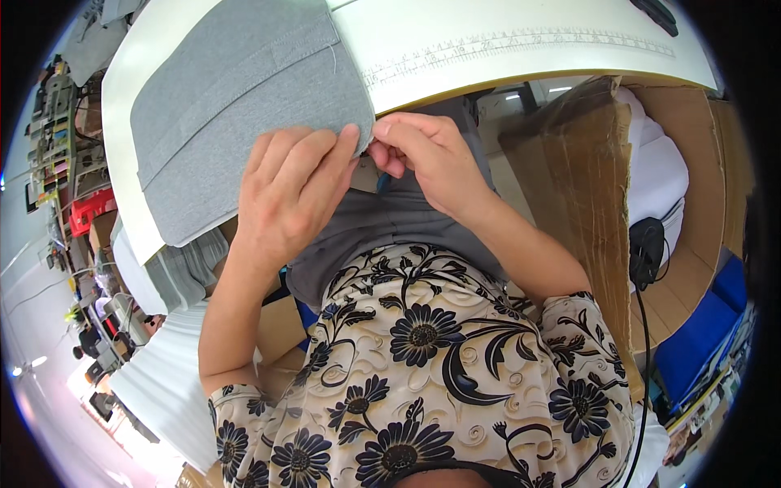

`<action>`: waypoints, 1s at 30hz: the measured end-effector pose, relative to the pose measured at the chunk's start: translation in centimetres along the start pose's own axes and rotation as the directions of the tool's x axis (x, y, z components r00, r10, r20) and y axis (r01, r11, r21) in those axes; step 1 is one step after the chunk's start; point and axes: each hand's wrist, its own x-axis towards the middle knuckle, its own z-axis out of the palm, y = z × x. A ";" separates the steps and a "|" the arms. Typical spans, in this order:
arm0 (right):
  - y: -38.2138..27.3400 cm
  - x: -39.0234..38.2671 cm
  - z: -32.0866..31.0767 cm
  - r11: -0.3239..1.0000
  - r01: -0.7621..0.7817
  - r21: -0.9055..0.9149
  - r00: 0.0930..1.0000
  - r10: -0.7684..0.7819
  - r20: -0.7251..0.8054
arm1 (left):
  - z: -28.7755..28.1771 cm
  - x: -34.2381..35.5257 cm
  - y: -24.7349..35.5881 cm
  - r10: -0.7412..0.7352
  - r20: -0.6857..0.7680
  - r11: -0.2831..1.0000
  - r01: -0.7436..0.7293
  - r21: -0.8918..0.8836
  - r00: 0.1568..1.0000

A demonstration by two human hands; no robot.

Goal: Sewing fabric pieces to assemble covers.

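A grey fabric panel (211, 89) with a stitched band and a loose thread lies at the upper left on the white table (439, 28). My left hand (289, 183) grips the fabric's near right corner, fingers bent over it and close together. Just right of it, my right hand (427, 163) pinches the edge of that corner between thumb and forefinger, its other fingers curled. The hands are close at the table's near edge; what lies under their fingertips is partly hidden.
A printed ruler scale (521, 45) runs along the table. At right stand a cardboard box (683, 187) of white fabric, a black cabled device (647, 252) and blue material (695, 342). Stacked pale fabric (163, 358) sits lower left, near cluttered shelves and a red object (88, 213).
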 end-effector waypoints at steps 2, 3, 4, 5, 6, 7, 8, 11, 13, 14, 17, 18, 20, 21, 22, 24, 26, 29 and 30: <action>0.2 0.0 0.0 0.999 0.020 -0.044 1.000 -0.021 -0.003 | 0.2 -0.2 -0.1 0.007 -0.056 1.000 -0.008 -0.025 0.998; 0.1 0.0 0.0 0.999 0.019 -0.043 1.000 -0.020 -0.003 | 0.3 -0.3 0.0 0.006 -0.055 1.000 -0.007 -0.025 0.998; -0.1 -0.1 0.2 0.997 0.018 -0.072 1.000 -0.019 -0.006 | 0.3 -0.5 0.0 -0.010 -0.070 1.000 0.008 -0.028 0.998; -0.2 -0.2 0.2 0.995 0.018 -0.100 1.000 -0.019 -0.010 | 0.3 -0.5 0.0 -0.024 -0.085 0.999 0.021 -0.032 0.996; -0.3 -0.2 0.2 0.995 0.018 -0.100 1.000 -0.020 -0.011 | 0.3 -0.5 0.1 -0.023 -0.085 0.999 0.021 -0.033 0.996; -0.4 -0.2 0.2 0.992 0.022 -0.124 1.000 -0.023 -0.014 | 0.2 -0.4 0.1 -0.017 -0.081 1.000 0.016 -0.016 0.997; -0.4 -0.2 0.2 0.989 0.025 -0.148 1.000 -0.027 -0.015 | 0.2 -0.3 0.2 -0.011 -0.077 1.000 0.011 0.002 0.997; -1.1 -0.2 0.0 0.981 -0.005 -0.194 1.000 0.009 0.017 | 0.6 -0.3 0.1 0.017 -0.082 1.000 -0.015 0.025 0.997; -1.4 -1.0 0.0 0.858 0.195 -0.475 0.978 -0.204 0.033 | 0.5 -0.1 0.0 0.015 -0.073 1.000 -0.015 0.004 0.997; -1.6 -1.3 -0.1 0.619 0.353 -0.701 0.913 -0.392 0.113 | 0.4 0.0 0.1 0.012 -0.063 1.000 -0.013 -0.015 0.998; -3.0 -0.3 -1.1 -0.138 0.585 -0.799 0.516 -0.697 0.498 | 0.0 0.2 -0.3 0.013 -0.033 0.999 -0.014 -0.044 0.999; -3.5 0.0 -1.2 -0.228 0.587 -0.777 0.502 -0.650 0.571 | -0.1 0.3 -0.4 0.019 -0.039 0.999 -0.020 -0.037 0.999; -3.6 1.1 -1.0 -0.258 0.605 -0.753 0.475 -0.642 0.601 | -0.2 0.0 -0.2 -0.006 -0.011 0.997 0.005 -0.081 1.000; -3.7 1.6 -1.0 -0.280 0.621 -0.732 0.457 -0.630 0.628 | -0.1 -0.1 -0.3 -0.007 -0.011 0.995 0.006 -0.096 1.000; -3.9 2.1 -1.1 -0.312 0.639 -0.703 0.452 -0.587 0.672 | -0.3 0.0 -0.3 0.001 -0.019 0.996 -0.003 -0.091 1.000; -3.9 2.2 -1.2 -0.304 0.663 -0.684 0.450 -0.569 0.689 | -0.7 0.2 -0.2 -0.046 0.034 0.987 0.051 -0.153 0.998; -3.8 2.3 -1.2 -0.289 0.691 -0.663 0.447 -0.550 0.705 | -1.3 0.5 -0.6 -0.062 0.076 0.973 0.077 -0.219 0.995; -4.4 2.3 -1.3 -0.305 0.712 -0.633 0.447 -0.498 0.743 | -2.0 2.0 -2.1 -0.125 0.119 0.953 0.152 -0.262 0.985; -4.5 2.4 -1.3 -0.302 0.710 -0.637 0.449 -0.502 0.739 | -2.1 2.7 -2.8 -0.174 0.110 0.951 0.196 -0.238 0.979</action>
